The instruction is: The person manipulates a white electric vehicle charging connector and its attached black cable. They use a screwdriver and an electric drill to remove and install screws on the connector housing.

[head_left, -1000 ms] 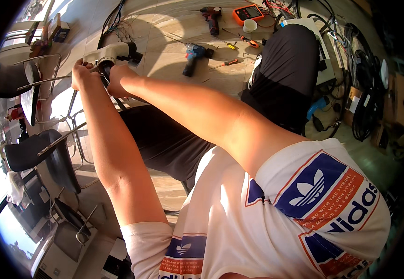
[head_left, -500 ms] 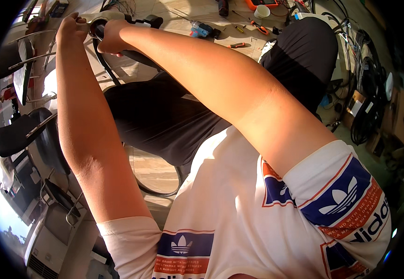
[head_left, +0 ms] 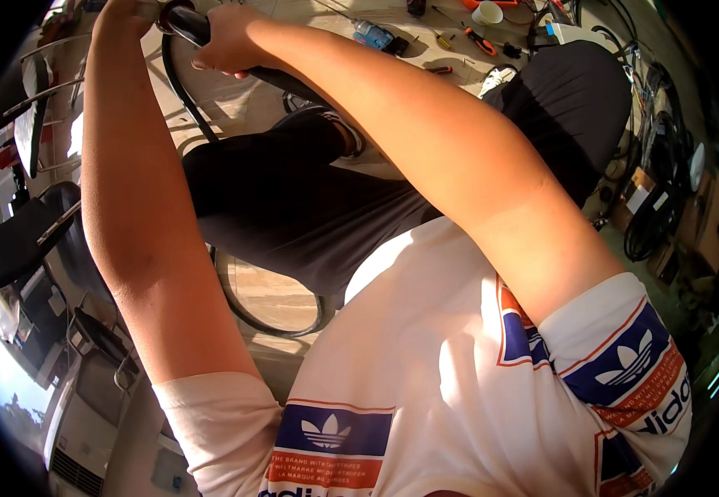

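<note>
Head view, as I inspect it from my remote station: both bare hands are extended to the upper left, about a black tube (head_left: pixel 194 28). The right hand (head_left: pixel 231 38) has its fingers (head_left: pixel 204 61) curled closed round the tube, which shows again below that wrist. A round collar (head_left: pixel 174 12) sits on the tube's far end, just left of the right fingers. The left hand (head_left: pixel 134 18) is at this collar, but its fingers are partly cut off by the upper edge; I cannot tell whether they grip it or only touch it. Below and between the two sets of fingers I note a black curved strip (head_left: pixel 179 93). Right of the right fingers, on the floor (head_left: pixel 270 290), lies a blue power drill (head_left: pixel 373 35); further right are a yellow-handled screwdriver (head_left: pixel 441 40), an orange-and-black-handled tool (head_left: pixel 480 41) and a white cup (head_left: pixel 487 13). Lower right of the right fingers, near them, I record a shoe (head_left: pixel 346 134). Lower left of the left fingers, well apart, stands a dark chair (head_left: pixel 18 240).
</note>
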Action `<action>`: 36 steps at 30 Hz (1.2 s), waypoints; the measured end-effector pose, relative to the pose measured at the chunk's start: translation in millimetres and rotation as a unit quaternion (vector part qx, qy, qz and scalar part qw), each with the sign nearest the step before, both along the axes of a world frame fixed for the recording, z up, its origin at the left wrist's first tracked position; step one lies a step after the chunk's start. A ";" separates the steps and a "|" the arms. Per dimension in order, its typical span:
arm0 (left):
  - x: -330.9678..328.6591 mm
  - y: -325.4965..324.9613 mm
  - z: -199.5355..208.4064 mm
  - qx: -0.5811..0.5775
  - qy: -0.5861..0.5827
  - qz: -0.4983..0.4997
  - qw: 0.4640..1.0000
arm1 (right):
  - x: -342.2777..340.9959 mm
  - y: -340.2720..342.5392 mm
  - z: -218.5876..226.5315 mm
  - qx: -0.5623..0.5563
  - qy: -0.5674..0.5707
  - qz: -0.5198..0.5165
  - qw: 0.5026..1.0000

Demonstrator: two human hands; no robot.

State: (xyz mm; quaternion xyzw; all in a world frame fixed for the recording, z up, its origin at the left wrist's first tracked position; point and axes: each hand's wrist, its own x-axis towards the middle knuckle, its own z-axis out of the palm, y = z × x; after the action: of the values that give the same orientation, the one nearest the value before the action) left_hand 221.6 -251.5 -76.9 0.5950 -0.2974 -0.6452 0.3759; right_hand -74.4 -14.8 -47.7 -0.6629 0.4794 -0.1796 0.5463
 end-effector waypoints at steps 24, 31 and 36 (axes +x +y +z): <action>-123.7 66.4 22.2 -0.149 0.074 0.058 0.984 | -16.8 13.1 -24.0 -0.073 0.021 -0.153 0.985; -133.4 100.4 44.1 -0.173 0.070 0.037 0.982 | -31.2 31.0 0.4 -0.019 -0.056 -0.138 0.989; -124.4 119.6 44.1 -0.229 0.080 -0.021 0.970 | -38.3 25.5 -3.7 -0.060 -0.040 -0.180 0.981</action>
State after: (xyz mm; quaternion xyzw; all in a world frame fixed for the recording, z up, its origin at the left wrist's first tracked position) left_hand 97.2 -131.9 -32.8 0.4334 -0.4187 -0.6129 0.5112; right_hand -112.6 10.7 -51.4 -0.5893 0.5569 -0.3297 0.4835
